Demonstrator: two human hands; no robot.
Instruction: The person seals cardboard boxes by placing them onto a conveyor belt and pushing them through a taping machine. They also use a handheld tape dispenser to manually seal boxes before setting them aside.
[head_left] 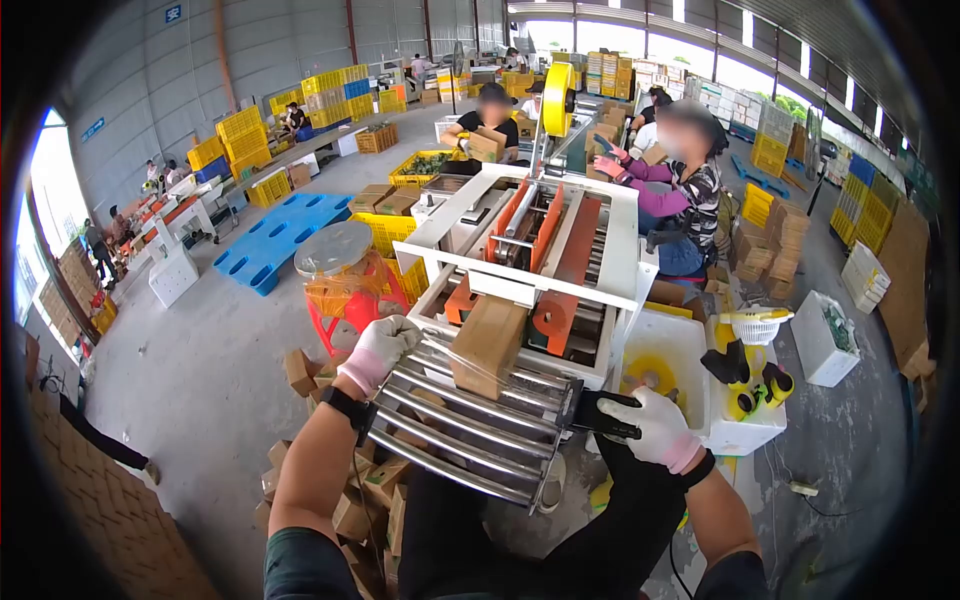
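Note:
A brown cardboard box (489,346) lies on the metal rollers (460,435) at the outlet of a white-framed sealing machine (520,285). My left hand (383,350), in a white glove, is at the left end of the rollers, left of the box, its fingers curled; what they hold, if anything, is too small to make out. At the right end of the rollers my gloved right hand (655,425) is closed round a black handle-like part (603,413). Above the machine stands a yellow tape roll (558,98).
Cardboard boxes (375,490) are piled below the rollers. Left of the machine are a red stool (350,300) and a blue pallet (283,235). A white foam bin (665,365) stands at the right. Two people (680,190) (490,125) sit behind the machine.

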